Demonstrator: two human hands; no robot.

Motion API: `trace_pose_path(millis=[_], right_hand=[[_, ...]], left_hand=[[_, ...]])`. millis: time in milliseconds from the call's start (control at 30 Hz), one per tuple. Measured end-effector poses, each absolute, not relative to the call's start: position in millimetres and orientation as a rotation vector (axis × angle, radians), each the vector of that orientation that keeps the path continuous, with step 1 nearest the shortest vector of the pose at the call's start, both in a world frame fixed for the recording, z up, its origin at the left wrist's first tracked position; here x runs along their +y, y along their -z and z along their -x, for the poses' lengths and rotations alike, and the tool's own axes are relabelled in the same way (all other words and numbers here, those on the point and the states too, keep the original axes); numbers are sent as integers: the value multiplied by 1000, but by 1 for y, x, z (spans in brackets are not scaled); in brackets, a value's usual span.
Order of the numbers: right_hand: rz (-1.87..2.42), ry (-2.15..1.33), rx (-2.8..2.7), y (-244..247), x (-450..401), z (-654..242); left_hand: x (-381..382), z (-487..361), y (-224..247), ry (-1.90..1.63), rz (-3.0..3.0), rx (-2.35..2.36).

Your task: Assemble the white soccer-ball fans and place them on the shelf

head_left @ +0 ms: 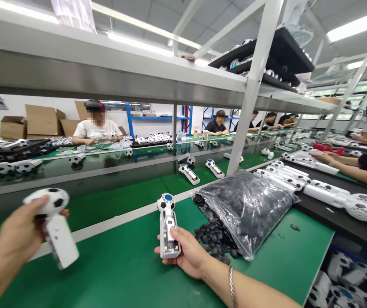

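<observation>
At the left, my left hand (25, 229) is wrapped round the football-patterned head of a white device (62, 241), whose handle hangs down and looks slightly blurred. Near the centre my right hand (186, 250) grips another football-headed device (170, 235), held upright with its handle's open side showing a small board and a blue disc on the ball. Both devices are above the green work table (113, 278). Just right of my right hand, small black pieces (214, 237) spill out of a clear plastic bag (247, 209).
Beyond the table edge runs a green conveyor (116, 196) carrying similar devices (189, 174). A white post (250, 90) rises behind the bag. Black trays (318, 205) of white parts lie at the right, near a person's arms (347, 164). Several people sit across the line.
</observation>
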State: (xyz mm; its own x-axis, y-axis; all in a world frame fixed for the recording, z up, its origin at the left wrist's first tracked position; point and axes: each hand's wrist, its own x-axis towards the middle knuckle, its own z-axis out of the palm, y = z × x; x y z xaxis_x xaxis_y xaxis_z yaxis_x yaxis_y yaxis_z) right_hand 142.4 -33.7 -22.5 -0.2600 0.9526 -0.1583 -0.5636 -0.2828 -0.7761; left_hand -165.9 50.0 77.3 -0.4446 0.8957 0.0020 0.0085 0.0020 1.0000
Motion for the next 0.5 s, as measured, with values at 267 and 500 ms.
trace_pose_path(millis=[267, 500], right_hand=[[693, -1692, -721, 19, -31, -145], [649, -1711, -789, 20, -29, -145]], left_hand=[[14, 70, -39, -1307, -1417, 1558], [-4, 73, -20, -1061, -1309, 1723]])
